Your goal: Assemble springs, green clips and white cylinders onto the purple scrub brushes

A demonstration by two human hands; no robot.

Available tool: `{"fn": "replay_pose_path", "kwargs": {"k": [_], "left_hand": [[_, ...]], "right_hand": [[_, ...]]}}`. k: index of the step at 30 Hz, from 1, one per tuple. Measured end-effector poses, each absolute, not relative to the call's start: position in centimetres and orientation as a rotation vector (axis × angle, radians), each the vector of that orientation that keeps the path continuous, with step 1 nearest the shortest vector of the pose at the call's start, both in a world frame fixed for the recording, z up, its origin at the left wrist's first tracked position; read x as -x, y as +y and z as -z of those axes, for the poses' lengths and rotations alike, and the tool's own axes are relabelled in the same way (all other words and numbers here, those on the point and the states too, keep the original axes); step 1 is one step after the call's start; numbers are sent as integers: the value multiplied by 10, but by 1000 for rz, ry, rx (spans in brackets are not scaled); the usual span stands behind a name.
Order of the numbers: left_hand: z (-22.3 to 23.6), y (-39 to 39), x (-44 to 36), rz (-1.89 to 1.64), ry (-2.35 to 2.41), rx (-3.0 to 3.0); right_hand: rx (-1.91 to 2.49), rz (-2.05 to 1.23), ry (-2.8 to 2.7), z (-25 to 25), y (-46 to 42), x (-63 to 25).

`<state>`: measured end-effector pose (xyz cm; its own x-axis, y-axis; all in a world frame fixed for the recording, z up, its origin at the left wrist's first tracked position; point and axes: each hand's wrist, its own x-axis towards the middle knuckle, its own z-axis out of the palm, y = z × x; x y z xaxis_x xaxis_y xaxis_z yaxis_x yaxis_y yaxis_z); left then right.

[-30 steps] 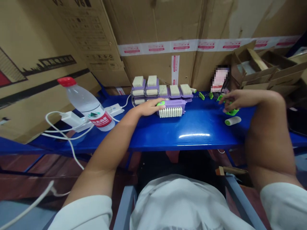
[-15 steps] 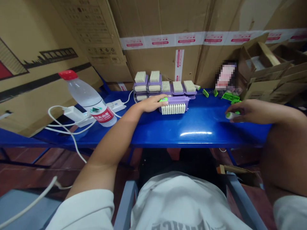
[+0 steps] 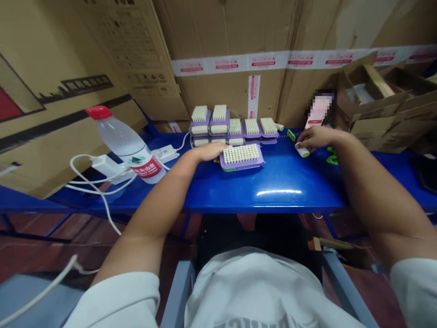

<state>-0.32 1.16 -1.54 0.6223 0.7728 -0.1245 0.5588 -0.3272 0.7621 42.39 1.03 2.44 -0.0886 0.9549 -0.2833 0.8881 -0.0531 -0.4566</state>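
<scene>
Wrapped about the left end of the purple bristle brush (image 3: 241, 156), the left hand (image 3: 211, 151); by far the nearer of the two, thumb and fingers partly hidden. Bristles up, long axis running left to right, extending rightward from the grasp above the glossy blue table (image 3: 211, 191); cannot tell whether touching it or slightly raised. Well apart to the right of the brush and a little beyond it, the right hand (image 3: 317, 137), fingers drawn narrow on a smooth white roller (image 3: 302, 151) with a green end cap, tilted.

Well left of the brush, a tapering clear plastic bottle (image 3: 121, 141) with red cap and red-and-white label. Just behind the brush, stacked purple brushes (image 3: 235, 126), stiff cream bristles in even blocks. Behind and right of the brush, a small bright green plastic clip (image 3: 291, 135); farther right, rounded green plastic parts (image 3: 332, 159); far right, a creased brown cardboard box (image 3: 378, 130) with dividers.
</scene>
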Motion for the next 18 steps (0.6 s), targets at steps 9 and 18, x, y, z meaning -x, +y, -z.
{"fn": "replay_pose_path", "kwargs": {"k": [9,18], "left_hand": [[16,16,8,-326,964,-2237],[10,10,6,-237,952,-2411]], "right_hand": [[2203,-902,-1979,-23,9,-442],[1895,-926,-2071,-33,-9,-406]]}}
